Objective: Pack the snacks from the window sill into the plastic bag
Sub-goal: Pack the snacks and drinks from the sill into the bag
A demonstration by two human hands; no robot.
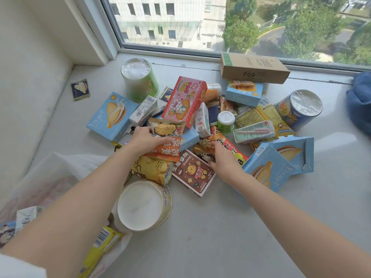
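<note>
A big pile of snacks is lying on the window sill [200, 227], just under the window [200, 21].

The left hand [143, 140] is reaching into the pile. Its grip is pinching an orange snack packet [166, 141], with the thumb on top and the fingers under it. The packet is being held a little above the other snacks.

The right hand [221, 159] is lying on the middle of the pile. Its fingers are curling onto a red and orange packet [226, 145], and the hand is also touching a brown box with a bear [193, 174]. I cannot tell if this grip is really holding the packet or only resting on it.

The plastic bag [54, 177] is sitting at the near left side of the sill, under the left arm. It is white and see-through. Some snacks are already lying in it or at its mouth: a yellow packet [100, 247] and a small white carton [26, 215].

A round tub [143, 205] is lying on its side just beside the bag. A pink box with a bunny [184, 101] is leaning up in the middle of the pile. Blue cake boxes [112, 115] are lying on the left and right of the pile. A green cup [140, 79] is standing upside down at the back, and a brown cardboard box [254, 68] is lying by the glass.
</note>
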